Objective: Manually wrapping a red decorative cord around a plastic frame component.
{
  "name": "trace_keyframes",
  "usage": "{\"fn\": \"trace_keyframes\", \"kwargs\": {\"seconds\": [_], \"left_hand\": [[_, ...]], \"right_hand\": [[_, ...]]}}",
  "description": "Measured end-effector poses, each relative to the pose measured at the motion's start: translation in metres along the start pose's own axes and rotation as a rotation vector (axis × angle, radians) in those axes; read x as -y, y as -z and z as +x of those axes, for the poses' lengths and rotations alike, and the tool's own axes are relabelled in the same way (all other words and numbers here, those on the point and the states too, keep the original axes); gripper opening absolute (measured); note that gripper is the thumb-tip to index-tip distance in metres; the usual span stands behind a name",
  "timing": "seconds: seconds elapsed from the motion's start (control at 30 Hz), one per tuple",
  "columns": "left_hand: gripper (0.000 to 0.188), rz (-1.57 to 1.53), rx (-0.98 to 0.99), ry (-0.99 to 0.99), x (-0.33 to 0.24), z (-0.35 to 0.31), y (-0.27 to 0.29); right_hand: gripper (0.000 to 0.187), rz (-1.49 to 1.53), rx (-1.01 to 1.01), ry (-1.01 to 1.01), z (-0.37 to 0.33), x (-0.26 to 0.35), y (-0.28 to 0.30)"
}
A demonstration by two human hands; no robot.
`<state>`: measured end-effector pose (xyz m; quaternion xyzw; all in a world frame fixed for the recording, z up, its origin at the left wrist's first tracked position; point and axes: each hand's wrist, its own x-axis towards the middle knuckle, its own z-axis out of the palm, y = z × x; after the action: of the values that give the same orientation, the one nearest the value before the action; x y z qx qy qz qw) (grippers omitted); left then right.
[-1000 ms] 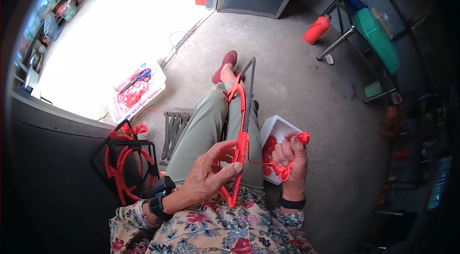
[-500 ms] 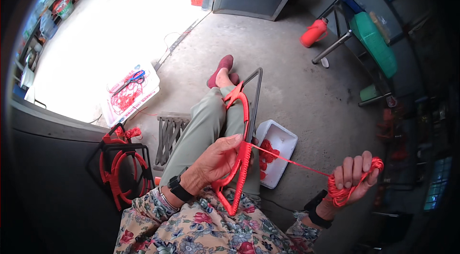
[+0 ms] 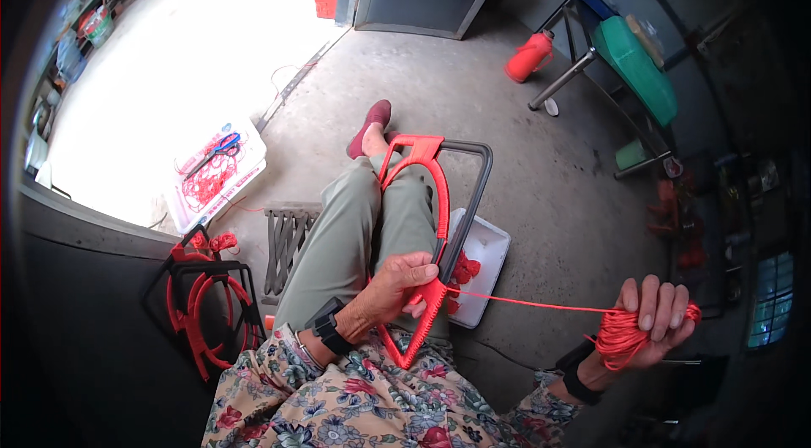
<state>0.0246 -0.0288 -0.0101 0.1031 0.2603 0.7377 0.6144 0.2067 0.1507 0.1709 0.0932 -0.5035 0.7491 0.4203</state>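
My left hand [image 3: 401,282] is closed on a black frame [image 3: 477,186] whose curved inner ring and lower corner are wrapped in red cord [image 3: 439,195]. The frame stands tilted above my lap, its bare black side toward the right. From the wrapped edge beside my left thumb, a taut strand [image 3: 532,304] runs right to a bundle of red cord [image 3: 625,338]. My right hand [image 3: 655,317] grips that bundle, fingers curled over its top, well out to the right. Part of the frame's lower side lies behind my left fingers.
Left on the floor, a white tray [image 3: 260,168] holds loose red cord and blue-handled scissors [image 3: 224,144]. Similar red-wrapped frames [image 3: 196,321] lean near the dark panel. A white basin [image 3: 494,258] with red pieces stands right of my legs. A red thermos [image 3: 530,57] stands beside a metal-legged table [image 3: 564,79].
The frame has turned, showing its ring more face-on, and its top now lies farther right. My right hand has moved slightly right and down with the cord bundle. The view has shifted a little.
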Motion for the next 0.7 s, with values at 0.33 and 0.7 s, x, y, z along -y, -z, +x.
{"fn": "trace_keyframes", "kwargs": {"seconds": [0.33,0.7], "left_hand": [[0.025,-0.008,0.006,0.0,-0.002,0.0,0.013],[0.025,0.038,-0.042,0.032,-0.013,-0.012,0.015]], "right_hand": [[0.026,0.146,0.0,0.131,0.005,0.039,-0.009],[0.024,0.503,0.237,0.134,-0.033,0.117,0.019]]}}
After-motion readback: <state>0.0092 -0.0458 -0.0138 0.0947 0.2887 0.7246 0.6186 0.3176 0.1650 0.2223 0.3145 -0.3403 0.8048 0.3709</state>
